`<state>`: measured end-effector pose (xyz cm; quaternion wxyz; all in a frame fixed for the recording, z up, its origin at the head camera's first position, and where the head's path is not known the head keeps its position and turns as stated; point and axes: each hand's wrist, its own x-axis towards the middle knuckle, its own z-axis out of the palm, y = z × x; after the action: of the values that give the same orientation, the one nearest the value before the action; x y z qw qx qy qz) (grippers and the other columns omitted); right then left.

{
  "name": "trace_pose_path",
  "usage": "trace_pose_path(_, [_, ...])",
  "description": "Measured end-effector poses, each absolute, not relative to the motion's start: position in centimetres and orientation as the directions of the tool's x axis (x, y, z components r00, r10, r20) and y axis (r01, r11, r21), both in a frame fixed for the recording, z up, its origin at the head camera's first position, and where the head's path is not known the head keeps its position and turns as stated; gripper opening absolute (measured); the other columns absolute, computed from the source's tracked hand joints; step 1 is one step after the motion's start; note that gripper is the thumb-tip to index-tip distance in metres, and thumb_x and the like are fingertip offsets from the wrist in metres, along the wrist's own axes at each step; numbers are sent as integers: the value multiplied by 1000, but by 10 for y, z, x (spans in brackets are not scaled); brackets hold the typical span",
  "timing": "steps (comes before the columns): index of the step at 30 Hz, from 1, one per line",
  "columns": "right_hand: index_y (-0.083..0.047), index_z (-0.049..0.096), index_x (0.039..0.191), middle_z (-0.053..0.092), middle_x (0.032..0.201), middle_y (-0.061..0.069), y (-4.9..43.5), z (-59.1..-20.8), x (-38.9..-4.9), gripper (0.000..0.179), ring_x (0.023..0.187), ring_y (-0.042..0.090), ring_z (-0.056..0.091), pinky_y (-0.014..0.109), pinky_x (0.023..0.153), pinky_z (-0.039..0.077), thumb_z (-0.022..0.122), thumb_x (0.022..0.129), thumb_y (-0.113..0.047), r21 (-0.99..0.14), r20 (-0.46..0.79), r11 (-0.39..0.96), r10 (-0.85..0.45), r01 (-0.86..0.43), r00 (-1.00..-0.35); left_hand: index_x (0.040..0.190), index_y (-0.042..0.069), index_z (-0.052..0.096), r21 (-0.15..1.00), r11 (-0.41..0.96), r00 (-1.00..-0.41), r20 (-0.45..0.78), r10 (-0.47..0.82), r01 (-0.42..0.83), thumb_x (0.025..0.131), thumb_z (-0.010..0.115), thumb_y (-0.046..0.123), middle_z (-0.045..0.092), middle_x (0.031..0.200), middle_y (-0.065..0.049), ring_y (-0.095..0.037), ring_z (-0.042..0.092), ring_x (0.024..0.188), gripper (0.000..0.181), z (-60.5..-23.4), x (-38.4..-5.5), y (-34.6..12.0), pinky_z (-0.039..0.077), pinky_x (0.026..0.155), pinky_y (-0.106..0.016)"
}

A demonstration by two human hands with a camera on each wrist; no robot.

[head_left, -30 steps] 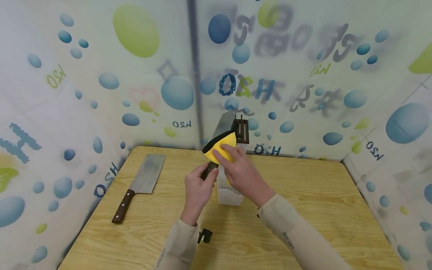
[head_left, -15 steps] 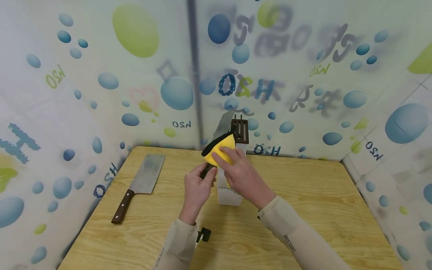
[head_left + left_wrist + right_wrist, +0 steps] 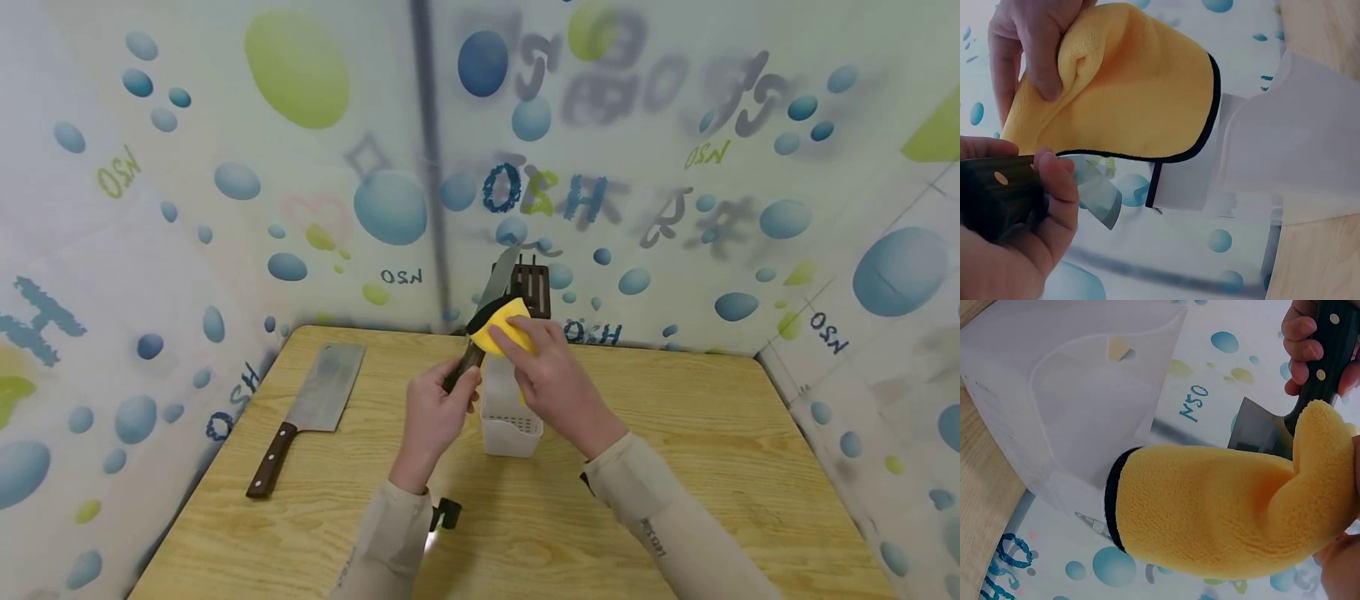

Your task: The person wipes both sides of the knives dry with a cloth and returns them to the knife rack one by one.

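My left hand [image 3: 435,412] grips the dark riveted handle of a kitchen knife [image 3: 467,363], whose blade points up and away from me. My right hand [image 3: 562,383] pinches a yellow cloth [image 3: 504,327] with black edging, folded over the blade near the handle. Most of the blade's middle is hidden by the cloth in both wrist views. In the right wrist view, the blade's heel [image 3: 1257,428] shows beside the cloth, and its tip pokes out past the black edge. Behind the hands, a white holder [image 3: 512,437] stands on the table.
A cleaver [image 3: 330,387] with a brown riveted handle lies on the left of the wooden table [image 3: 675,433]. Dark slotted turner [image 3: 534,287] rises behind the cloth, at the holder. Patterned walls enclose the table's back and sides.
The cloth and my right hand have shifted slightly right, showing more of the knife near its handle. The blade appears narrower, turned more edge-on. My left hand keeps its grip.
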<state>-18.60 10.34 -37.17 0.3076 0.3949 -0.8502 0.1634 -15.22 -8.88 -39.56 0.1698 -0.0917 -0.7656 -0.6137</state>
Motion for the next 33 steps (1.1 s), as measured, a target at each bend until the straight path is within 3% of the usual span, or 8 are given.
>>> trace_pose_path(4, [-8,61,144,54,137,21,112,-369,-189,54,109,39,51,47,89,55,66,93,7,-54,678,648,-534,-760,-504,105,-10,73,911,239,-932,358,-53,336,101,64,10,70,80,-22,-31,66,60,22,-392,-153,-91,53,53,-23])
trace_pose_path(11, [-6,63,141,55,133,23,132,-366,-194,51,106,42,52,50,86,55,65,92,9,-75,715,685,-469,-724,-518,104,-9,72,912,244,-938,345,-24,329,102,63,9,69,79,-16,-16,63,59,20,-385,-155,-96,55,54,-26])
trace_pose_path(16, [-3,64,139,56,130,25,150,-367,-199,49,103,45,51,51,84,53,62,92,11,-79,722,709,-444,-701,-531,103,-8,70,918,243,-946,323,-5,312,103,61,10,68,80,-14,-15,63,60,20,-380,-156,-99,56,56,-29])
trace_pose_path(23, [-5,63,140,54,133,25,178,-375,-208,49,106,45,51,51,85,55,63,93,8,-100,668,772,-416,-628,-618,96,-7,69,908,280,-948,317,31,312,104,59,9,68,77,-15,-17,64,60,21,-373,-158,-102,55,56,-26])
trace_pose_path(33, [-3,60,142,53,131,28,211,-391,-217,51,102,47,51,53,79,55,64,93,10,-53,565,825,-440,-562,-698,107,-6,69,890,360,-959,276,61,279,106,56,11,70,83,-18,-19,66,62,22,-358,-159,-109,59,60,-32])
